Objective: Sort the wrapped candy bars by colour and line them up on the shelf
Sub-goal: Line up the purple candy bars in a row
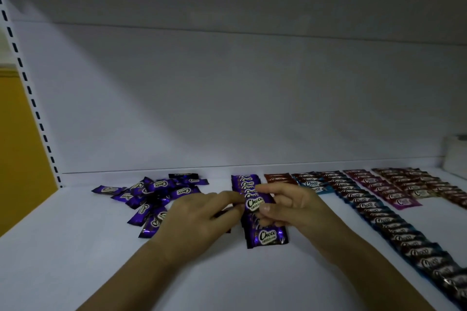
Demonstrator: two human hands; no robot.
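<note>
From the head camera, a white flat shelf (75, 247) holds lots of candy. The left hand (199, 212) and the right hand (295, 207) meet in the middle. Together they hold one purple shiny wrapped candy bar (255, 202) just above the shelf. The left fingers (228, 197) pinch its left end. The right thumb and fingers pinch its right end.

Under the hands, a neat row of purple bars (267, 236) runs back to the wall. To the left lies a messy pile of purple bars (151, 197). To the right are more rows: a short brown row (279, 178), a short light blue row (310, 183), a long dark blue row (394, 225), a pink row (386, 189) and a dark red row (429, 184). A white roll (454, 154) stands far right.
</note>
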